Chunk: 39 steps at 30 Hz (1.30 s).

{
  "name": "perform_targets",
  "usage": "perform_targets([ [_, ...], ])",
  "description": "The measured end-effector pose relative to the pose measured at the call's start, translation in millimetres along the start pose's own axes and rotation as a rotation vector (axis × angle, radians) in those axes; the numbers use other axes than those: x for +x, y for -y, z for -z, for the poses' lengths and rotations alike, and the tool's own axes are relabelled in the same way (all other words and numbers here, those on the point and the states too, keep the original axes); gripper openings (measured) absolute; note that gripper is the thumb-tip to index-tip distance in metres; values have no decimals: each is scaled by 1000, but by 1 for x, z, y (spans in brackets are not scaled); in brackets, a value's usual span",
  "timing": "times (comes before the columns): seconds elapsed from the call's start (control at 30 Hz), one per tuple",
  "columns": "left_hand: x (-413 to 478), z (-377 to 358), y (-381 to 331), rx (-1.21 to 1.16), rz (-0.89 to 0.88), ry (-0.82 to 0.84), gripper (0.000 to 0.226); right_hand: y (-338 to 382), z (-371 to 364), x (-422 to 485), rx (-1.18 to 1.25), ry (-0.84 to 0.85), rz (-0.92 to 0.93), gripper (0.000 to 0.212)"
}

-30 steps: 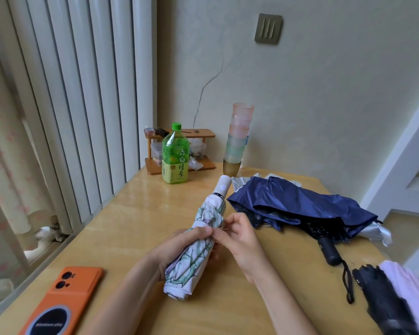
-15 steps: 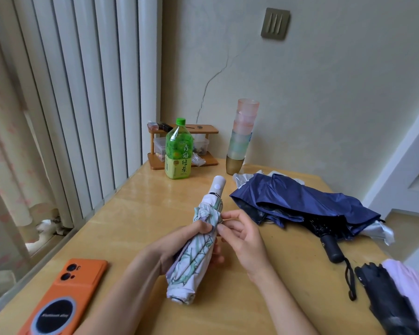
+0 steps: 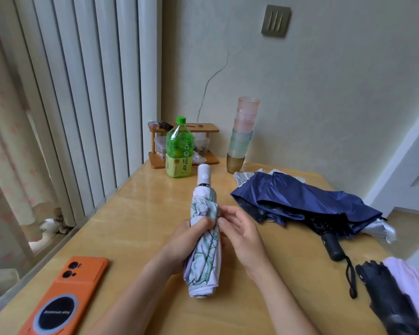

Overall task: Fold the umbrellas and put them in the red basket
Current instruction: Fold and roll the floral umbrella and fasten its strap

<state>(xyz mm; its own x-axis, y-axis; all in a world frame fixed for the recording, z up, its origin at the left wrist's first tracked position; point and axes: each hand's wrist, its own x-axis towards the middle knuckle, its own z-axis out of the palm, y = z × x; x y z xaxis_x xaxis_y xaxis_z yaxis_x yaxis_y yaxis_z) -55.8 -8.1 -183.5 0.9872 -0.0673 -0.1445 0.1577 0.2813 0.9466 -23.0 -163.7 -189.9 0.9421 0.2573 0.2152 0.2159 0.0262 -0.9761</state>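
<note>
On table (image 3: 136, 213), near edge, 4 o'clock: black-and-pink umbrella (image 3: 392, 298) lies loose, untouched. Centre: left hand (image 3: 186, 240) grips rolled floral umbrella (image 3: 203, 267); right hand (image 3: 242, 235) pinches its strap, probably fastening it. Farther, 2 o'clock: navy umbrella (image 3: 300, 201) sprawled, unfolded. Red basket not in view.

Illumination is soft, diffuse daylight entering from the left through the vertical blinds (image 3: 82, 93). Shadows on the table (image 3: 136, 226) are faint, with a mild sheen near the blinds. Wide-angle distortion bows straight lines at the edges; corner detail is soft.
</note>
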Motion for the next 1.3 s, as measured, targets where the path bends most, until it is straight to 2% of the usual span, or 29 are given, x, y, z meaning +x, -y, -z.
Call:
perform_targets([
  [0.03, 1, -1, 0, -33, -32, -50, 31, 1, -4, -2, -13, 9, -18, 25],
  [0.1, 5, -1, 1, -159, -71, -87, 33, 3, -11, -7, -41, 54, -79, 46],
  [0.2, 5, 0, 1, -311, -117, -1, 42, 3, -15, -12, -78, 205, -153, 78],
  [0.27, 4, -1, -1, -315, -122, -7, 60, 5, -16, -15, -241, 253, -147, 81],
  [0.37, 4, 0, -7, -294, -162, -112, 78, 11, -19, -18, -507, 165, -101, 66],
  [0.43, 6, 5, -10, -358, -150, -197, 68, 13, -20, -21, -621, 178, -52, 61],
  [0.5, 9, 9, -11, -456, -68, -269, 40, 11, -21, -20, -700, 204, -1, 54],
  [0.57, 11, 13, -10, -546, 15, -301, 21, 8, -25, -20, -729, 213, 49, 50],
  [0.67, 10, 15, -12, -610, 30, -311, 16, 5, -33, -21, -726, 213, 115, 56],
  [0.83, 7, 18, -14, -619, 31, -290, 22, 4, -39, -23, -705, 196, 159, 28],
  [0.93, 7, 15, -14, -549, 86, -248, 20, 3, -33, -21, -686, 135, 127, 32],
  [1.0, 7, 14, -13, -495, 56, -200, 24, 1, -24, -17, -672, 104, 13, 41],
  [1.1, 13, 14, -9, -409, -16, -218, 49, -2, -13, -10, -426, 66, -208, 51],
  [1.17, 17, 18, -7, -439, -40, -295, 47, 2, -11, -9, -185, 28, -295, 50],
  [1.23, 17, 23, -10, -530, -47, -290, 31, 5, -9, -9, -99, 12, -243, 52],
  [1.3, 15, 27, -14, -664, -53, -228, 30, 6, -8, -8, -76, -20, -132, 47],
])
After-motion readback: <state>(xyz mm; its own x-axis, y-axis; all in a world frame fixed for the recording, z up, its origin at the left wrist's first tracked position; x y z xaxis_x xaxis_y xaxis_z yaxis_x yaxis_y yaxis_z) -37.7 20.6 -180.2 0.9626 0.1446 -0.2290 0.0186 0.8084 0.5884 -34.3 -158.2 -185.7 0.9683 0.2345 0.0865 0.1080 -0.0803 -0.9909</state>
